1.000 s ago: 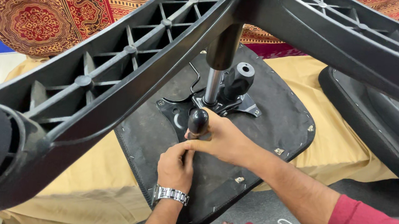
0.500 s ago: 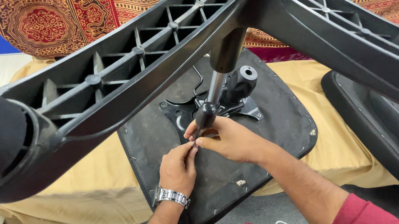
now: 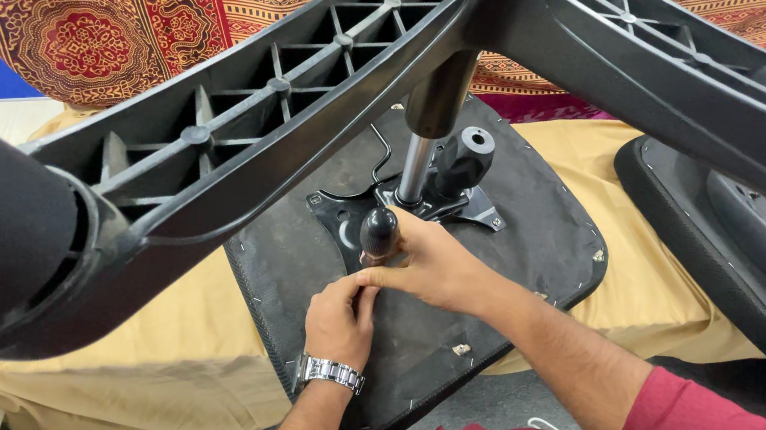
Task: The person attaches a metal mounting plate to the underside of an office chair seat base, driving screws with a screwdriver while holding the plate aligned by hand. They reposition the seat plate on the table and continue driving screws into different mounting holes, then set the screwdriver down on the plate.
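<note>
Two hands at an upturned chair seat [image 3: 443,355]: right hand [image 3: 436,268] clasped round the black lever knob [image 3: 380,230] beside the gas-lift column [image 3: 419,165], left hand [image 3: 340,320] pinching just beneath it, under the star base [image 3: 314,134].

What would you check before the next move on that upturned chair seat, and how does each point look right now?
1. Right hand on the black lever knob: ok.
2. Left hand at the lever just below the knob: ok.
3. Upturned seat resting on the tan cloth: ok.
4. Gas column standing in the metal plate: ok.
5. Plate screws tight: cannot tell.
6. Star base overhead clear of both hands: ok.
</note>
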